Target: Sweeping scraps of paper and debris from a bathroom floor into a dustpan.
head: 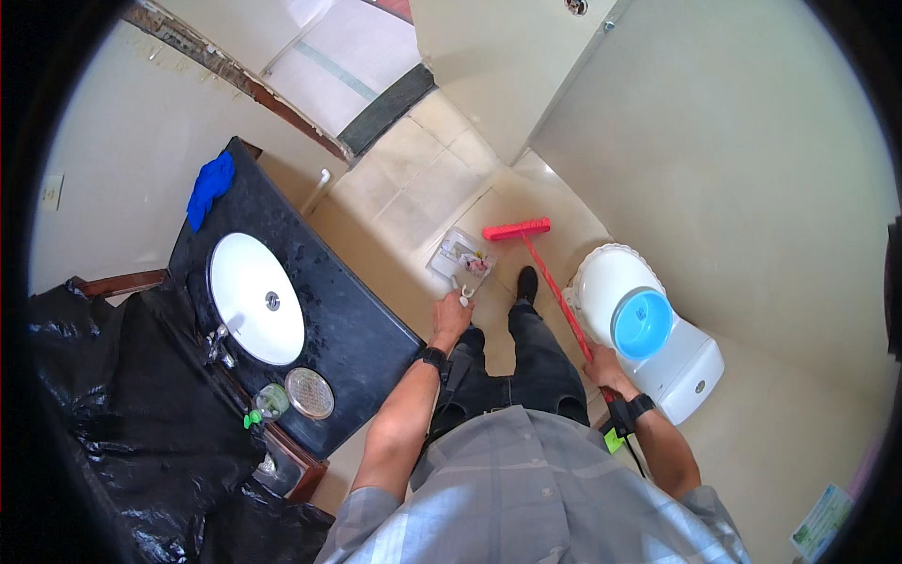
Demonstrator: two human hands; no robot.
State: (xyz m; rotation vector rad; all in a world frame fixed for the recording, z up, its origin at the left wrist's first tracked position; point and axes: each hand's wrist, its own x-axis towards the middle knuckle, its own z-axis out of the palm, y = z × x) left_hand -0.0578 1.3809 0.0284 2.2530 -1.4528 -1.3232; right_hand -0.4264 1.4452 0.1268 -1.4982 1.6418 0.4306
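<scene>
My left hand (452,317) is closed around the white handle of a pale, partly see-through dustpan (444,264). Small bits of litter (476,262), some pinkish, lie inside the pan, which is low over or on the floor; I cannot tell which. In my right hand (606,368) is the red handle (557,290) of a broom, gripped near its upper end. The broom's red head (517,230) rests on the tiles just beyond the dustpan, a little to its right. The handle slants from the head back past my leg.
Left, a black countertop (363,331) carries a white basin (246,303), blue cloth (211,189), round dish (309,393) and green-capped bottle (271,402). Black plastic sheeting (155,416) hangs behind. A blue basin (643,324) sits on the toilet (606,275) at right. A door (493,77) stands ahead.
</scene>
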